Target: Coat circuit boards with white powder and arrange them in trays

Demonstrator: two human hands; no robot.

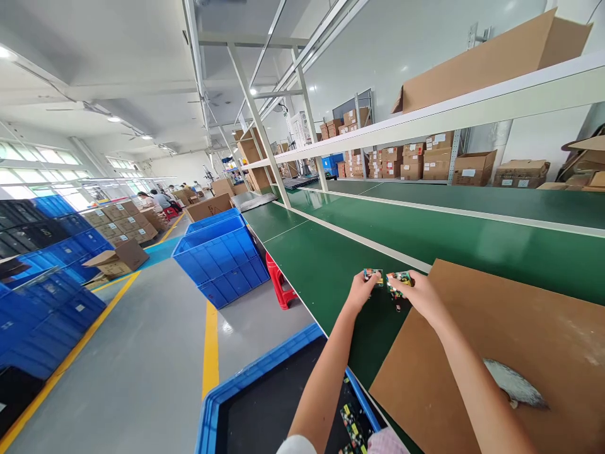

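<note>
Over the green work surface [331, 265], my left hand [362, 291] is closed on a small circuit board [375, 276] with green and colourful parts. Close beside it, my right hand [420, 295] grips another populated circuit board [399, 279]. A narrow gap separates the two boards. Below the right one, a small dark part [397, 308] shows; whether it is attached I cannot tell. Several more circuit boards [352, 424] lie in the blue bin [265, 366] under my left arm. A brown cardboard sheet [425, 391] lies beneath my right forearm.
A grey-white, rounded object [515, 381] lies on the cardboard. Blue crates [222, 258] and a red stool [280, 287] stand beside the bench. A white shelf [449, 104] runs above it, carrying a long carton [477, 60]. People [163, 200] sit far off at left.
</note>
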